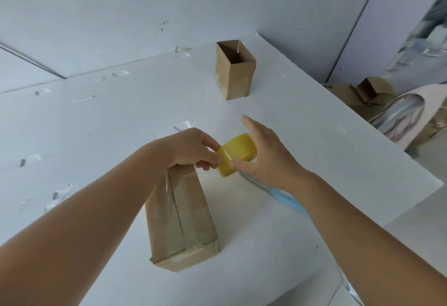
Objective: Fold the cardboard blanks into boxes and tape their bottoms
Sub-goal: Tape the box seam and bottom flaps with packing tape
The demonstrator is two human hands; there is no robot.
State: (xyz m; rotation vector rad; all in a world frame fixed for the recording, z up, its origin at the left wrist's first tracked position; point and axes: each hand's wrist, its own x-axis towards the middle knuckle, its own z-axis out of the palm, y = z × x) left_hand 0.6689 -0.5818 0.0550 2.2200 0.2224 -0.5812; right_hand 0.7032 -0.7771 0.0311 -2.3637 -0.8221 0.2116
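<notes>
head view shows the roll of yellow tape (238, 153) held between both hands above the white table (314, 136): the left hand (193, 148) pinches the roll's near edge with thumb and fingers curled, probably at the loose end of the tape, and the right hand (263, 153) cups the roll from the far side with its thumb against the face and its fingers mostly straight

just under the left hand lies the near box (180, 216), on its side, running back toward the person, its long seam already under clear tape, with more tape shining at the end nearest the person; whether anything is inside cannot be told, since no opening shows

risks, as i judge them: the tape end could slip from the pinch and stick back on the roll, or it could pull off crooked and wrinkle, because neither hand steadies the box; the box may also shift when the strip is pressed on

beyond the right hand's fingertips, well apart, the far box (234, 68) stands upright with its top open, and what shows of its inside looks empty

under the right wrist a blue-handled tool (286, 199) lies on the table, perhaps a knife

off to the right of that hand, past the table edge, cardboard pieces (362, 93) lie in a heap
</notes>
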